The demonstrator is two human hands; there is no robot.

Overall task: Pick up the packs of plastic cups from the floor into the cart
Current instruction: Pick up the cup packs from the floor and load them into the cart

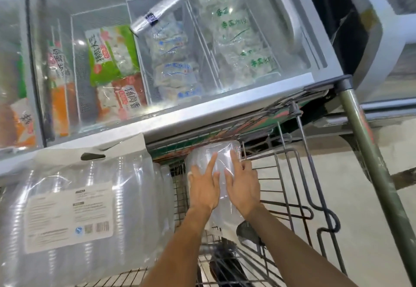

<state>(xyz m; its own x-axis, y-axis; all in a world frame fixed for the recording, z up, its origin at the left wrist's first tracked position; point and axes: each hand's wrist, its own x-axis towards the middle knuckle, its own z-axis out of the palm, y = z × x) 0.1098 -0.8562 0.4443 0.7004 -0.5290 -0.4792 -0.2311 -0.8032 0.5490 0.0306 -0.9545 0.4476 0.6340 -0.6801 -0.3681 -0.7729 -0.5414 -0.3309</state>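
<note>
A clear pack of plastic cups (221, 151) stands on end inside the wire cart (290, 187), near its far side. My left hand (203, 189) and my right hand (242, 185) both lie flat on the pack with fingers spread, pressing on its wrapping. A much larger pack of plastic cups (78, 208) with a white label lies in the cart at the left, beside the hands.
A glass-topped chest freezer (180, 115) full of bagged frozen food stands right behind the cart. The cart's green upright post (371, 158) rises at the right. Pale concrete floor (364, 230) shows through the wire at the right.
</note>
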